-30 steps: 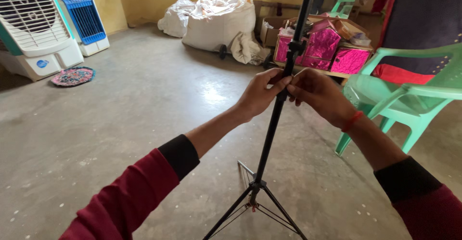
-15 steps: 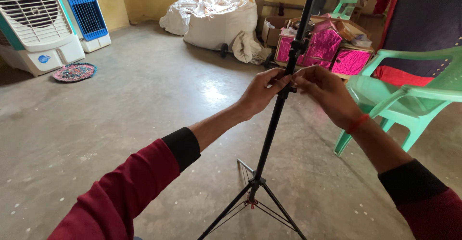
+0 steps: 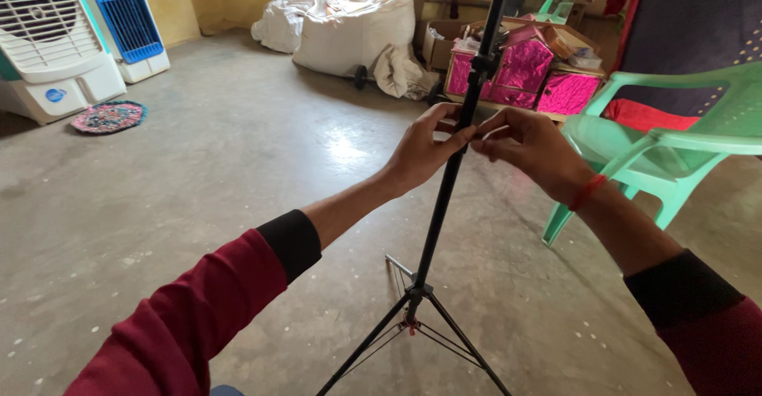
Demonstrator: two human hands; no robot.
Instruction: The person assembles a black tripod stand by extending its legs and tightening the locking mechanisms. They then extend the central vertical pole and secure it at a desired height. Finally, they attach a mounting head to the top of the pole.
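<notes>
A black tripod stand [image 3: 435,229] rises from spread legs on the concrete floor up past the top of the view. My left hand [image 3: 421,150] is closed around the pole at mid height, thumb and fingers on it. My right hand [image 3: 528,146] meets it from the right, fingertips pinching a small thin pale piece against the pole. A red thread circles my right wrist. Both arms wear dark red sleeves with black cuffs.
A green plastic chair [image 3: 675,142] stands close on the right. Shiny pink boxes [image 3: 524,71] and cardboard boxes sit behind the pole. White sacks [image 3: 349,27] lie at the back. Two air coolers [image 3: 48,39] and a round mat [image 3: 109,116] are at the left.
Both hands have slid a little lower on the pole, and the view has shifted slightly. The grip on the pole stays the same.
</notes>
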